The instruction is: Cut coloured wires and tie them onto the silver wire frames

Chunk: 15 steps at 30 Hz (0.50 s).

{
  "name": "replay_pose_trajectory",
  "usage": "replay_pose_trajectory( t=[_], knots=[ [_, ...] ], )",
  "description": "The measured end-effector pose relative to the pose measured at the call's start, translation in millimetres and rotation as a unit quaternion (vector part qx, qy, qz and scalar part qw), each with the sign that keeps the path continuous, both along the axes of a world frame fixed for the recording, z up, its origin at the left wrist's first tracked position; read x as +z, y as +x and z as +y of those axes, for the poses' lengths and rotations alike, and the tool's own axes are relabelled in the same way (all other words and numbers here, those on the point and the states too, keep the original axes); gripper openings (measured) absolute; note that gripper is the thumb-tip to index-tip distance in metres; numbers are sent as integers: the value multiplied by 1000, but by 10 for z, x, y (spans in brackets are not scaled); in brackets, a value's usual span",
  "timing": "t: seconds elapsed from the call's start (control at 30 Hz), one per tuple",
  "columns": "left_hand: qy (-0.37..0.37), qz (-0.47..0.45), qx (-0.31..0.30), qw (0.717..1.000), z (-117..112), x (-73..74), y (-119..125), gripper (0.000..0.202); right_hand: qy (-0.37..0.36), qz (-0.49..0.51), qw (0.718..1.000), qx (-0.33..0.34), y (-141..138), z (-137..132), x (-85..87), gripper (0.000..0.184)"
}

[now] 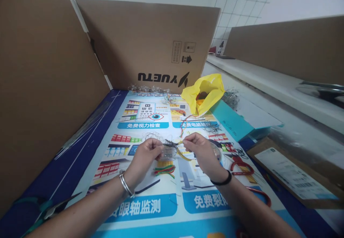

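My left hand (149, 153) is closed in a pinch near the dark jaws of small yellow-handled pliers (185, 155). My right hand (200, 152) is also closed, its thumb and fingertips pinched by the pliers' upper handle. What either pinch holds is too small to make out, and I cannot tell whether the pliers are gripped or lie behind the fingers. Tangled thin wire (154, 136) lies just beyond my left hand. Below the hands is a bundle of red, green and yellow wires (164, 170). A round clear container (215, 150) is partly hidden behind my right hand.
An open yellow bag (205, 87) stands at the back beside a turquoise box (233, 119). Red-handled tools (243, 168) and a cardboard parcel (292, 173) lie right. Teal-handled scissors (44, 209) are front left. Cardboard panels (134, 44) wall the back and left.
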<state>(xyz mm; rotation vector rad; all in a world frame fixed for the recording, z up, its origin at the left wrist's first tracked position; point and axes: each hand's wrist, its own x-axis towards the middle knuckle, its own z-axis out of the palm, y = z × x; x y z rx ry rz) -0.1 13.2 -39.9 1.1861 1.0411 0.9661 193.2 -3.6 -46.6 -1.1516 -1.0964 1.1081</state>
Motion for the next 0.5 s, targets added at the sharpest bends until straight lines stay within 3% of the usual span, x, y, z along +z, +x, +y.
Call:
replay_pose_trajectory(
  t=[0.07, 0.13, 0.2, 0.27, 0.37, 0.43, 0.5],
  knots=[
    [-2, 2, -1, 1000, 21, 8, 40, 12, 3, -99, 995, -4, 56, 27, 78, 13],
    [-5, 10, -3, 1000, 45, 3, 78, 12, 18, -240, 971, 11, 83, 53, 175, 6],
    [0, 17, -9, 1000, 69, -26, 110, 11, 55, -395, 917, 28, 66, 76, 272, 6],
    [13, 16, -17, 1000, 92, -80, 134, 12, 93, -529, 843, 33, 8, 99, 349, 11],
    [30, 8, -15, 999, 115, -174, 148, 14, 107, -660, 743, 36, -119, 132, 409, 17],
    [32, 3, -8, 999, 126, -224, 142, 14, 105, -699, 706, 40, -198, 151, 419, 18],
    [31, -4, -4, 999, 135, -255, 129, 14, 102, -715, 690, 44, -253, 166, 412, 16]
  ],
)
